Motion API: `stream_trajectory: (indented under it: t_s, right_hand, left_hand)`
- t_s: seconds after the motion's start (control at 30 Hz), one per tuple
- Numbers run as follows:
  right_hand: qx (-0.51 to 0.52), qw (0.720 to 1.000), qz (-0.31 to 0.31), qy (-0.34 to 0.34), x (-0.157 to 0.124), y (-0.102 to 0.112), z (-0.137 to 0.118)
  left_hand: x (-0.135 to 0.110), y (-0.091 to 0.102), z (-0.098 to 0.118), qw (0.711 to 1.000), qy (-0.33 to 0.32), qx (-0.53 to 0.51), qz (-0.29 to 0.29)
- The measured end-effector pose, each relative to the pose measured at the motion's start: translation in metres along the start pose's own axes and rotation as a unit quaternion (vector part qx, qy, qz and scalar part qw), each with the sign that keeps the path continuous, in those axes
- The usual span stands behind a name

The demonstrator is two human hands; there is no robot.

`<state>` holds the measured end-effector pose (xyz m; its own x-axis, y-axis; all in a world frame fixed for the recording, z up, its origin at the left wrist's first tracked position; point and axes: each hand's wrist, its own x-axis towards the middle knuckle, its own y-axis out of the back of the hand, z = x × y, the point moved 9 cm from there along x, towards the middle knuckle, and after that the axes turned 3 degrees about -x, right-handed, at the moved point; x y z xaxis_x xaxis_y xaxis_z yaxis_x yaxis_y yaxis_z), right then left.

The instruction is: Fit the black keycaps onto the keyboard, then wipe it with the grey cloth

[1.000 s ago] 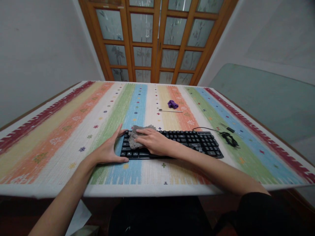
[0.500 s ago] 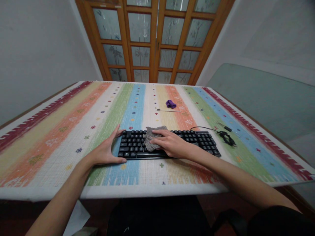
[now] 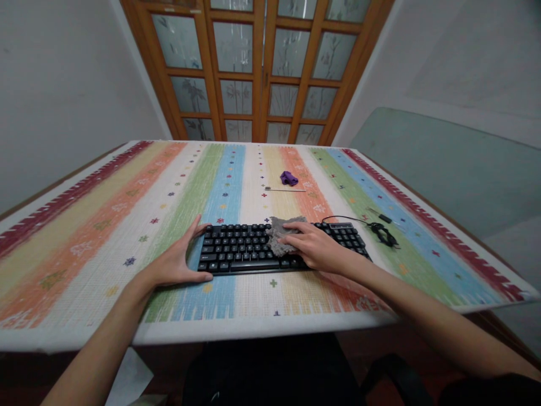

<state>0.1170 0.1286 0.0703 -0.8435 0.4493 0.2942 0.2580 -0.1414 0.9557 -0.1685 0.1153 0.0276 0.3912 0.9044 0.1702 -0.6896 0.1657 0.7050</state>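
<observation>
A black keyboard (image 3: 237, 248) lies flat near the front of the table. My left hand (image 3: 177, 263) braces its left end, thumb at the front corner and fingers at the back corner. Under the fingers of my right hand (image 3: 319, 247) is a crumpled grey cloth (image 3: 279, 232), pressed onto the keys right of the middle. The cloth and hand hide part of the keys, and my right forearm crosses over the keyboard's front right corner.
Beyond the keyboard lie a purple cloth (image 3: 289, 179) and a thin rod-like brush (image 3: 285, 190). To the right are the bundled cable (image 3: 384, 234) and a small dark-handled tool (image 3: 384, 218). A striped tablecloth (image 3: 114, 237) covers the table.
My right hand has slid the grey cloth to the right across the keys. My left hand keeps its place at the keyboard's left end. The whole view has shifted slightly.
</observation>
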Motion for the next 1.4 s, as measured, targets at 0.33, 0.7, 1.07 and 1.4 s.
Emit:
stream_trajectory:
  t_s: [0.33,0.7,1.07,1.4]
  right_hand:
    - [-0.021,0.999,0.003,-0.036,-0.027,0.007,0.019]
    - [-0.031,0.995,0.025,-0.089,-0.057,0.019,0.048]
    - [-0.040,0.992,-0.061,-0.108,-0.045,0.036,0.060]
    - [0.030,0.996,0.060,-0.065,0.056,0.047,0.003]
  left_hand:
    - [0.000,0.000,-0.002,1.000,0.005,-0.003,0.001]
    - [0.001,0.000,-0.002,1.000,0.008,-0.008,-0.001]
    - [0.000,0.001,0.000,1.000,-0.005,-0.001,0.000]
    - [0.000,0.001,0.003,1.000,-0.012,0.012,0.003]
